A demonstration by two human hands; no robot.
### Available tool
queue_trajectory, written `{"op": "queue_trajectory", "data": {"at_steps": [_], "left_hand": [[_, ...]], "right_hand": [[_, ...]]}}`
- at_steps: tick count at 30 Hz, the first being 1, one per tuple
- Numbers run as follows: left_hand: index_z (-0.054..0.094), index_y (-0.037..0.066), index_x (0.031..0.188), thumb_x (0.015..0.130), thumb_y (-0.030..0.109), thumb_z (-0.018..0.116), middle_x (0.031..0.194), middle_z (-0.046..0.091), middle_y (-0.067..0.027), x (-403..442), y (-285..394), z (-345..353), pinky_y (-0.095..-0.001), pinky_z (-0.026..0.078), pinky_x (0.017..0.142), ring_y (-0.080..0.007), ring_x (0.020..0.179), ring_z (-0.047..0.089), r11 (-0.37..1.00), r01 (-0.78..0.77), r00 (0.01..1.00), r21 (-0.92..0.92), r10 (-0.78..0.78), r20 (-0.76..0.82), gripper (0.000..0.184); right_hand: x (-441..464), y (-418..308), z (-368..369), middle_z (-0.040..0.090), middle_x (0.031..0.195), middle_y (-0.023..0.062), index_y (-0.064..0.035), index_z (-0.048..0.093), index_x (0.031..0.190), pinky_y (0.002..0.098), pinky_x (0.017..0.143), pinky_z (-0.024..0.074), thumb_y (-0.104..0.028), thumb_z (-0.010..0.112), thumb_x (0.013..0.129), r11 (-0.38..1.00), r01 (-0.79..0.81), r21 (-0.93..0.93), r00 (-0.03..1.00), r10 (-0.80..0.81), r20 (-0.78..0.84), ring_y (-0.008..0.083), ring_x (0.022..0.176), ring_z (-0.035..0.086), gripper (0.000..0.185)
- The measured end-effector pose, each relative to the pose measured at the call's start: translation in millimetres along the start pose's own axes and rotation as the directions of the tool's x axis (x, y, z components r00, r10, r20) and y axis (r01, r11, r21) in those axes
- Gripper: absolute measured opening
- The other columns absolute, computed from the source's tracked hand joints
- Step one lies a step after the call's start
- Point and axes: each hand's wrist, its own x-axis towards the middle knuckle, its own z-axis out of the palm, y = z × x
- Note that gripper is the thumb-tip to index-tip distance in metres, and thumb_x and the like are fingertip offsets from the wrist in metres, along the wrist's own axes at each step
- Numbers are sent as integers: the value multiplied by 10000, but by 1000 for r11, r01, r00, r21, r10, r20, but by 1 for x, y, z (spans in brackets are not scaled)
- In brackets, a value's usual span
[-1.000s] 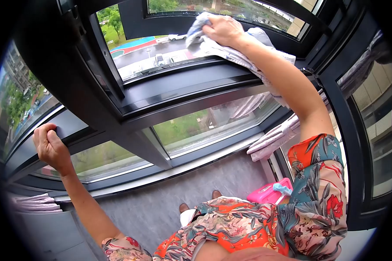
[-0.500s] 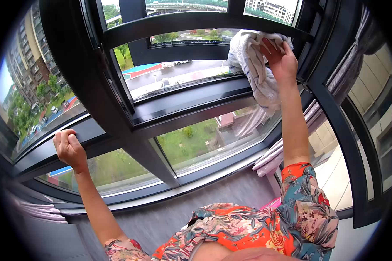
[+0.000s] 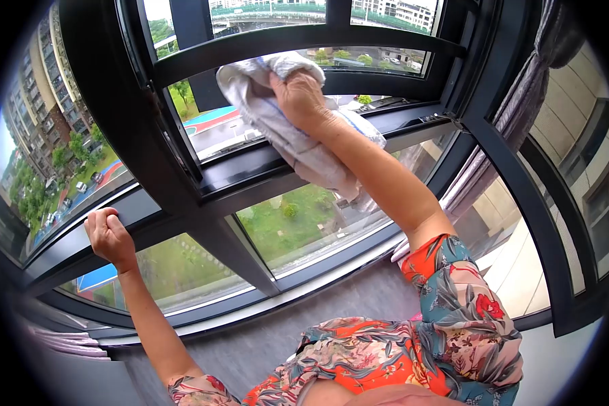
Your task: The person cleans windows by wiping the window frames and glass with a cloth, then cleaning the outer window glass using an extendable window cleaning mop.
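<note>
My right hand [image 3: 303,101] grips a white cloth [image 3: 304,149] with blue lines, up against the dark horizontal bar [image 3: 277,37] of the window opening. The cloth hangs down over the lower sill [image 3: 240,169] and in front of the glass below. At the left, my left hand [image 3: 110,237] is closed on the ledge of the dark window frame [image 3: 132,204], its fingers curled over the edge.
An open dark-framed sash [image 3: 521,196] stands at the right, beside a tied mauve curtain [image 3: 521,101]. A thick dark post [image 3: 115,101] rises between the hands. Grey floor [image 3: 250,338] lies below, and another curtain [image 3: 71,343] hangs low at the left.
My right hand first went right along the window opening with the cloth, then came back left. My left hand stays on the frame. The view has tilted up, showing more outside.
</note>
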Motion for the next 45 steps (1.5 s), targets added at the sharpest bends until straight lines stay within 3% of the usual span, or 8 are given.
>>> {"op": "queue_trajectory", "data": {"at_steps": [2, 8, 14, 22, 31, 34, 42, 45], "left_hand": [[552, 51, 657, 738, 13, 438, 687, 513, -60, -1, 0, 0, -325, 429, 658, -224, 702, 500, 1000, -2, 1000, -2, 2, 7, 144], [558, 46, 674, 739, 15, 445, 701, 528, -55, -4, -7, 2, -320, 425, 668, -222, 708, 502, 1000, -3, 1000, 2, 3, 23, 134], [562, 40, 679, 754, 6, 443, 697, 524, -56, -6, -12, 3, -314, 422, 673, -214, 710, 497, 1000, 2, 999, 3, -2, 40, 144], [569, 40, 687, 766, 8, 439, 709, 532, -55, -8, -17, 4, -312, 424, 687, -212, 713, 508, 998, 56, 997, 12, -56, 60, 155], [575, 45, 695, 762, 17, 445, 722, 543, -53, -7, -14, 2, -311, 425, 696, -211, 735, 513, 998, 55, 996, 23, -56, 63, 149], [574, 44, 697, 759, 21, 448, 723, 544, -53, -5, -12, 0, -312, 425, 693, -215, 736, 514, 1000, 17, 998, 4, -17, 56, 142], [582, 52, 682, 734, 4, 452, 691, 538, -57, -3, -9, 1, -322, 430, 675, -224, 712, 512, 1000, 6, 1000, 4, -6, 22, 148], [580, 48, 672, 728, -4, 455, 681, 530, -57, -4, -10, 2, -315, 433, 660, -219, 695, 507, 1000, 1, 1000, 4, -1, 10, 146]], "right_hand": [[-19, 36, -13, 586, 699, 166, -9, 598, 746, 389, 678, 445, -212, 464, 855, 965, -177, -195, 968, 206, 141, 307, 667, 579, 267], [-23, 107, -119, 625, 822, 233, 12, 629, 817, 432, 732, 464, -306, 501, 862, 698, -355, -623, 898, 440, -18, 372, 773, 611, 346], [-48, 196, -189, 635, 835, 221, -10, 649, 835, 416, 735, 478, -379, 506, 839, 432, -504, -748, 778, 603, -175, 351, 784, 628, 395], [-24, 133, -111, 643, 855, 209, -13, 659, 853, 389, 733, 493, -359, 528, 818, 636, -107, -764, 804, 507, 310, 325, 799, 640, 372], [18, 5, 74, 627, 1048, 143, -63, 645, 998, 402, 815, 463, -249, 486, 816, 907, 85, -413, 498, 320, 806, 260, 972, 607, 305], [12, -6, 93, 641, 966, 164, -31, 662, 920, 464, 853, 387, -244, 535, 764, 910, 186, -371, 655, 167, 737, 288, 966, 585, 293], [-6, 73, 18, 647, 752, 146, -25, 655, 694, 387, 869, 378, -156, 480, 724, 739, 473, -480, 753, -55, 656, 277, 804, 612, 220], [-11, 99, -34, 651, 732, 148, -49, 646, 672, 403, 813, 417, -155, 443, 736, 660, 459, -594, 739, 87, 668, 283, 745, 634, 238]]}}
